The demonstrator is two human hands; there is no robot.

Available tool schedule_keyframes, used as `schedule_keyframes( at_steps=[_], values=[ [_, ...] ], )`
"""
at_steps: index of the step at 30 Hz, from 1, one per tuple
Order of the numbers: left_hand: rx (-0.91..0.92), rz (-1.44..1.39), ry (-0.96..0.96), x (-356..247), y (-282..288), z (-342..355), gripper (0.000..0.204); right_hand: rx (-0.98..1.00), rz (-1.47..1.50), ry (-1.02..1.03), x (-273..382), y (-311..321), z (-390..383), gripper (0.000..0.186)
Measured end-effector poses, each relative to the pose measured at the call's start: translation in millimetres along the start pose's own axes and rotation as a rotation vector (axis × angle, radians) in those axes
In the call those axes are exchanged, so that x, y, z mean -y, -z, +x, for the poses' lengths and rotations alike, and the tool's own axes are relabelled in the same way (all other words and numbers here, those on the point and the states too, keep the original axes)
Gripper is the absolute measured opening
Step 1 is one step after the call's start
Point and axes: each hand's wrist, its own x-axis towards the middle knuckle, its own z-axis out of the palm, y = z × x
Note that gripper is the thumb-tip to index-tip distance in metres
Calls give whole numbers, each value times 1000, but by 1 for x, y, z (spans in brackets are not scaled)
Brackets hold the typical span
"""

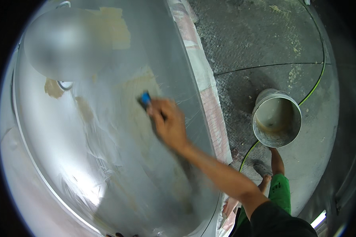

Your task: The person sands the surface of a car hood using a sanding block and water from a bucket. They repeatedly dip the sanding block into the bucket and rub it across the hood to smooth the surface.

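My right hand (pixel 168 120) reaches over a broad grey car body panel (pixel 118 118), fingers closed round a small blue-ended block (pixel 145 98). Motion blur hides the block's exact kind. It is at the panel's surface, over a tan filler patch (pixel 140 89) with wet-looking streaks around it. Another tan patch (pixel 116 29) lies toward the panel's far side, and smaller brownish ones (pixel 53 89) are near its left. A few dark fingertip-like shapes (pixel 118 234) show at the lower edge; they may belong to my left hand, but its grip is hidden.
Pink-and-white masking sheeting (pixel 211 100) runs along the panel's right edge. On the concrete floor stands a bucket (pixel 277 118) with murky liquid inside. A yellow-green hose (pixel 318 79) curves behind it. My legs in green shorts (pixel 279 191) are close to the bucket. A blurred disc covers the upper left.
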Motion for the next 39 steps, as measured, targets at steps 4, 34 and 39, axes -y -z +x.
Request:
schedule_keyframes(
  at_steps=[4, 34, 39],
  values=[
    [-31, -9, -17, 4, -8, 0, 68, -49, -15, -83, -39, -14, 96, 10],
    [19, -26, 0, 0, 1, -2, 64, -7, -41, -26, -46, -6, 96, 10],
    [-19, -4, -2, -3, 0, -4, 65, 40, -14, 11, -27, 6, 19, 12]
  ],
)
